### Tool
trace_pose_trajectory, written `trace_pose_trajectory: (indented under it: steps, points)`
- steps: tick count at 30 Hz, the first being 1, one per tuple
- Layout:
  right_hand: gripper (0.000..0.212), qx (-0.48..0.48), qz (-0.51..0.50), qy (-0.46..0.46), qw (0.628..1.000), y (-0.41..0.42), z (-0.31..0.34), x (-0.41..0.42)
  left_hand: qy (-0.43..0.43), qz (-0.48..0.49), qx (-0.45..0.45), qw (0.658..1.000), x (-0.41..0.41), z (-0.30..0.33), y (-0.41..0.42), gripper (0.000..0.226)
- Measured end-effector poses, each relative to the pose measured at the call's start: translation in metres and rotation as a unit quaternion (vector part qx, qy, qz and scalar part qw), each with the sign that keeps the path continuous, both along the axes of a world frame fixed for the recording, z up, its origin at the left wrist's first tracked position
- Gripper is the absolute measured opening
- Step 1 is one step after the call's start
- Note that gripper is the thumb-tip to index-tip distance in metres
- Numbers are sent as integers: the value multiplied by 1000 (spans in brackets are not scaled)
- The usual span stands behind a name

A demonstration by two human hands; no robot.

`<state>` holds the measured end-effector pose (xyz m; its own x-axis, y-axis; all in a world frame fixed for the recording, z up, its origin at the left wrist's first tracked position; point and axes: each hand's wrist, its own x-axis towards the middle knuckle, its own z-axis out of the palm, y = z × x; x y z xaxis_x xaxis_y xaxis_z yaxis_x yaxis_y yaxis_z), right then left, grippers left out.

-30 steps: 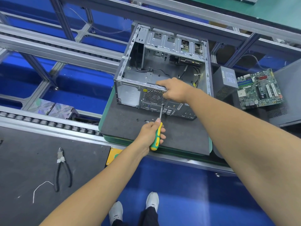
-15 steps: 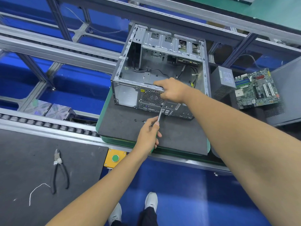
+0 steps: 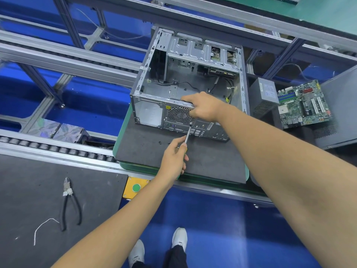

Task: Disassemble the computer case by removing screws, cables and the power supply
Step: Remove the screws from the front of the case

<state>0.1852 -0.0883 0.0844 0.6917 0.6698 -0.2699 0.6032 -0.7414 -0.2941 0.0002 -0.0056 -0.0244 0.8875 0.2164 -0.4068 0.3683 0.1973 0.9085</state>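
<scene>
An open grey computer case [image 3: 152,105] lies on a dark foam mat [image 3: 212,161], its rear panel facing me. My right hand [image 3: 202,107] grips the top edge of the rear panel, beside the round fan grille [image 3: 178,115]. My left hand [image 3: 173,159] holds a screwdriver [image 3: 187,133] with a green and yellow handle; its tip touches the rear panel just below my right hand. Loose black cables [image 3: 185,84] lie inside the case. A few small screws [image 3: 160,142] rest on the mat in front of the case.
A removed power supply [image 3: 265,95] and a green motherboard [image 3: 303,104] sit to the right of the case. Black cutters [image 3: 68,204] and a white wire [image 3: 43,227] lie on the dark mat at the lower left. A yellow box with a green button [image 3: 136,187] sits at the conveyor's edge.
My left hand has turned on the screwdriver, so most of the handle is now hidden behind it. The tip has stayed at the rear panel. My right hand has kept its grip.
</scene>
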Motion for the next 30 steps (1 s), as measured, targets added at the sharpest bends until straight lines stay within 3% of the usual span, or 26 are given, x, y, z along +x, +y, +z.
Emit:
trace_pose_trajectory:
  steps: [5,11,18,25,30]
  points:
    - [50,2,-1,0,1000,0,-1,0,-2,23,-4,1000,3,-1,1,27]
    - [36,5,5,3,1000,-1,-1,1,-2,19,-3,1000,4,-8,0,15]
    - [48,13,2,8,1000,-1,-2,2,-5,80,28,996,3,-15,-17,21]
    - [59,22,1,12,1000,-1,-1,1,-18,248,43,968,30,-5,-39,24]
    - [53,20,3,1,1000,-1,-3,2,-39,318,13,947,54,0,-49,33]
